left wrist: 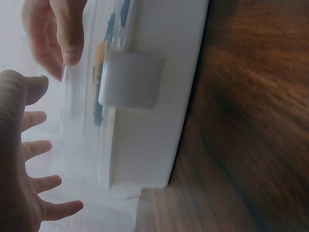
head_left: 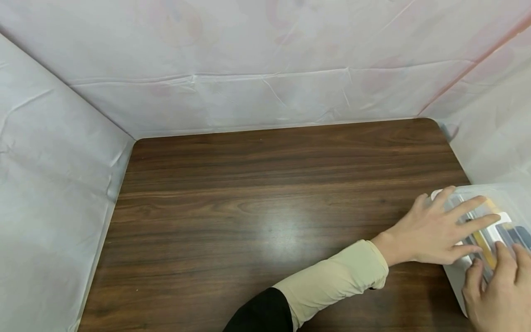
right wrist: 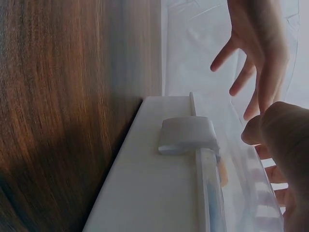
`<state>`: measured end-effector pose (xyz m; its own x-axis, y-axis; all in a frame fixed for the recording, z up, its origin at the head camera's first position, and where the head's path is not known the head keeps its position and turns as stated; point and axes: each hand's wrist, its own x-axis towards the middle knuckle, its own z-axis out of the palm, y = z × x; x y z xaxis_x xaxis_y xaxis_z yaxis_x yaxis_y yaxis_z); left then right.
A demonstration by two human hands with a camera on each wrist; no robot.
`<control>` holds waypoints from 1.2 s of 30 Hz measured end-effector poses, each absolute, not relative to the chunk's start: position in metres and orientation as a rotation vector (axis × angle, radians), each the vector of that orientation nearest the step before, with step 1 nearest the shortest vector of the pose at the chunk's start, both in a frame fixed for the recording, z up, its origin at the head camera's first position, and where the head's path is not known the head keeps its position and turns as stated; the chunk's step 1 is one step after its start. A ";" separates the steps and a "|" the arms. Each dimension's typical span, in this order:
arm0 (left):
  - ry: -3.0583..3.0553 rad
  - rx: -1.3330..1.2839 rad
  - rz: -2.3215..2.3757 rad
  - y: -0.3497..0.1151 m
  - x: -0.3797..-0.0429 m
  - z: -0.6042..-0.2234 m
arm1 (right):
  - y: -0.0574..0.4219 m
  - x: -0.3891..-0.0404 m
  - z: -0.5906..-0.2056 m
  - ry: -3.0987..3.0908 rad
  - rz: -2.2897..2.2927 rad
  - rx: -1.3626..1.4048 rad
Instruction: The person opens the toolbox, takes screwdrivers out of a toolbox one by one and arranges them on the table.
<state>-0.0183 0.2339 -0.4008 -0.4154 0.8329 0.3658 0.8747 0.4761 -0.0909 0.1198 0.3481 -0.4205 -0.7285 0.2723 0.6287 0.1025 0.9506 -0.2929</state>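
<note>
A white storage box (left wrist: 145, 154) with a clear lid (head_left: 508, 198) sits at the table's right edge. Yellow, white and dark blue items show through the lid. My left hand (head_left: 445, 230) is over the lid's left part, fingers straight and spread wide. Closer to me, my right hand (head_left: 499, 293) rests its fingertips at the lid, fingers loosely bent, partly cut off by the head view's edge. In the left wrist view, the right thumb touches the lid's upper rim. A grey latch (right wrist: 188, 135) clips the lid to the box's side.
Dark wood-grain table top (head_left: 249, 198) stretches left of the box. Pale sheeting (head_left: 265, 92) hangs behind the table and along both sides, close to the box on the right.
</note>
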 end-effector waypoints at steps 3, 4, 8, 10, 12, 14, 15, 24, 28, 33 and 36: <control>-2.337 -1.448 -0.187 0.238 -0.017 -0.403 | 0.348 0.121 -0.421 -2.377 0.302 -0.256; -2.346 -1.457 -0.183 0.239 -0.017 -0.403 | 0.348 0.121 -0.422 -2.375 0.302 -0.257; -2.445 -1.514 -0.095 0.244 -0.019 -0.402 | 0.344 0.123 -0.422 -2.357 0.323 -0.284; -2.528 -1.548 -0.039 0.246 -0.020 -0.400 | 0.343 0.125 -0.421 -2.361 0.333 -0.299; -2.621 -1.588 -0.012 0.247 -0.022 -0.399 | 0.341 0.127 -0.420 -2.374 0.337 -0.322; -2.682 -1.613 -0.032 0.248 -0.023 -0.400 | 0.341 0.129 -0.419 -2.391 0.334 -0.341; -2.703 -1.622 -0.051 0.248 -0.023 -0.401 | 0.340 0.131 -0.418 -2.400 0.336 -0.349; -2.459 -1.589 -0.189 0.248 -0.023 -0.418 | 0.343 0.136 -0.419 -2.376 0.383 -0.359; -2.408 -1.578 -0.166 0.249 -0.024 -0.420 | 0.343 0.136 -0.422 -2.354 0.336 -0.339; -2.407 -1.546 -0.200 0.246 -0.024 -0.420 | 0.343 0.136 -0.424 -2.345 0.281 -0.326; -2.397 -1.525 -0.228 0.244 -0.024 -0.420 | 0.344 0.135 -0.423 -2.342 0.293 -0.286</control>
